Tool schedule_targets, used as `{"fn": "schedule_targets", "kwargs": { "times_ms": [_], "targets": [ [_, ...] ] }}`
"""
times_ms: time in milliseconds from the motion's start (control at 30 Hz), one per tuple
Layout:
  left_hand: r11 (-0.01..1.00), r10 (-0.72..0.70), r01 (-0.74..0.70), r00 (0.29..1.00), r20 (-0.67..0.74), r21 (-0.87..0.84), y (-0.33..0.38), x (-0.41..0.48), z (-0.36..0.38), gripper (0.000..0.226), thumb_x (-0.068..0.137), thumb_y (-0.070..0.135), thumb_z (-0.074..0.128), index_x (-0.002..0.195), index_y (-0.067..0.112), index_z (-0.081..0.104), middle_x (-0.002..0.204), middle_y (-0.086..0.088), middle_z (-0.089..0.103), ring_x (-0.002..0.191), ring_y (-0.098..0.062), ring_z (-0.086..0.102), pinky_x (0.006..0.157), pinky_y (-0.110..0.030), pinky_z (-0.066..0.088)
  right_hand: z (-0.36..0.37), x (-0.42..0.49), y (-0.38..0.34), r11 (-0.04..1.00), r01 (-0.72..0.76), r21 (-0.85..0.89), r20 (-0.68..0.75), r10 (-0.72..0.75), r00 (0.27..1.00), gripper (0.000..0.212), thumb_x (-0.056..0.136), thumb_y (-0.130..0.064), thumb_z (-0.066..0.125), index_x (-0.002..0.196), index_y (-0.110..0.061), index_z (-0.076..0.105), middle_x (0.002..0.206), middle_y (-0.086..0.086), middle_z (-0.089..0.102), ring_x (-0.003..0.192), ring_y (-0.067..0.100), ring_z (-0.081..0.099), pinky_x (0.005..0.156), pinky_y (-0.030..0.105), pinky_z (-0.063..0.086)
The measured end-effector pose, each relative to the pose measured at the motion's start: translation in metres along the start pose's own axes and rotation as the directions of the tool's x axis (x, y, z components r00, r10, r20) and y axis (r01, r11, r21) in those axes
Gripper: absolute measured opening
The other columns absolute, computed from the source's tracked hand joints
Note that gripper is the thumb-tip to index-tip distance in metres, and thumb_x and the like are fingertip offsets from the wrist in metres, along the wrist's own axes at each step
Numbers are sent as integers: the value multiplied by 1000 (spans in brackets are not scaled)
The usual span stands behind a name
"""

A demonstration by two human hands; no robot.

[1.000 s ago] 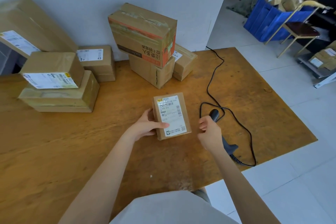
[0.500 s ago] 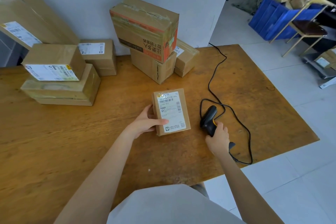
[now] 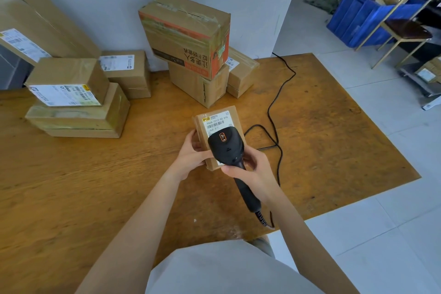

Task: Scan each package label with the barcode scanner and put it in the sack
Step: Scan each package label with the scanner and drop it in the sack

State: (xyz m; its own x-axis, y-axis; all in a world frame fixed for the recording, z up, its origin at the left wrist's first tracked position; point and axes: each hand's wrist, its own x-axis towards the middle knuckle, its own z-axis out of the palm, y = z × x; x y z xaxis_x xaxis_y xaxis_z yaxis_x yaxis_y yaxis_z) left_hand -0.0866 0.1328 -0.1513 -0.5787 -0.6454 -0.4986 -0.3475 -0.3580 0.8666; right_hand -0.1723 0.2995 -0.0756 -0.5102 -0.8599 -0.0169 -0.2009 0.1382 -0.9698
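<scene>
right grip (image 3: 253, 169) curls round the barcode scanner (image 3: 226, 148), held just over the small package (image 3: 217, 120), which the left grip (image 3: 191, 155) clasps by its left edge above the counter (image 3: 95, 186).

Orange-brown wooden tabletop (image 3: 71, 198) lies open left of the left hand (image 3: 191, 155). Stacked brown cardboard boxes (image 3: 188, 31) stand beyond it; a black cable (image 3: 269, 112) loops beside the right hand (image 3: 253, 169).
</scene>
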Motion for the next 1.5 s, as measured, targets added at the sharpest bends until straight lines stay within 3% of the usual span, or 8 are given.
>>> {"fn": "schedule_targets", "kwargs": {
  "times_ms": [167,367,533,733,1000,1133,1233,1500],
  "targets": [
    [999,7,-6,1000,-25,38,-2,2,1,112,67,15,88,153,31,17,146,-6,42,128,-26,48,97,-51,51,6,-2,-7,999,35,-23,-90,-37,995,20,63,-46,70,76,-34,63,69,-20,64,72,-1,58,64,14,48],
    [999,18,-17,1000,-24,39,-5,3,1,112,68,15,87,153,30,16,141,-6,46,122,-21,51,97,-49,52,4,-4,-7,999,49,-20,-76,-50,996,15,66,-32,74,74,-32,62,67,-24,63,70,-4,57,63,11,47],
    [999,20,-19,1000,-23,47,-6,3,2,113,68,17,87,153,31,15,137,-1,46,113,-15,49,87,-37,54,2,-6,-5,999,41,-1,-71,-41,997,20,60,-45,70,72,-31,62,65,-22,62,68,-2,56,62,12,46],
    [998,24,-23,999,-23,55,-7,3,1,113,66,21,88,152,33,16,142,-4,45,123,-22,50,96,-46,52,-3,-7,-4,1000,12,21,-38,-12,999,21,59,-43,70,71,-28,61,65,-19,62,67,-3,54,63,11,45],
    [999,36,-36,999,2,31,-4,-5,1,125,56,29,90,154,29,13,143,-3,46,118,-16,50,97,-44,51,-4,-3,7,999,7,-44,-199,-16,980,27,72,-35,76,89,-18,66,80,-7,69,79,12,65,70,29,54],
    [999,41,-41,999,8,14,-3,-7,0,126,55,29,92,154,30,14,145,-1,47,123,-17,49,102,-47,48,-13,3,20,994,-103,-28,-417,82,905,26,81,-26,74,103,-19,60,91,-10,68,82,3,63,68,18,50],
    [1000,22,-22,1000,10,-13,-1,-8,1,124,57,26,92,154,31,15,143,-1,47,119,-17,51,99,-45,50,-24,7,39,962,-223,-156,-539,106,835,32,84,-28,71,108,-15,55,100,0,60,90,14,58,70,20,43],
    [993,-4,-7,996,-84,-119,-4,-14,1,100,74,21,83,152,28,22,121,9,54,108,-12,53,91,-37,51,-28,2,104,723,-473,-503,-416,277,866,56,83,-24,70,127,-5,42,122,14,44,110,33,50,89,44,47]
  ]
}}
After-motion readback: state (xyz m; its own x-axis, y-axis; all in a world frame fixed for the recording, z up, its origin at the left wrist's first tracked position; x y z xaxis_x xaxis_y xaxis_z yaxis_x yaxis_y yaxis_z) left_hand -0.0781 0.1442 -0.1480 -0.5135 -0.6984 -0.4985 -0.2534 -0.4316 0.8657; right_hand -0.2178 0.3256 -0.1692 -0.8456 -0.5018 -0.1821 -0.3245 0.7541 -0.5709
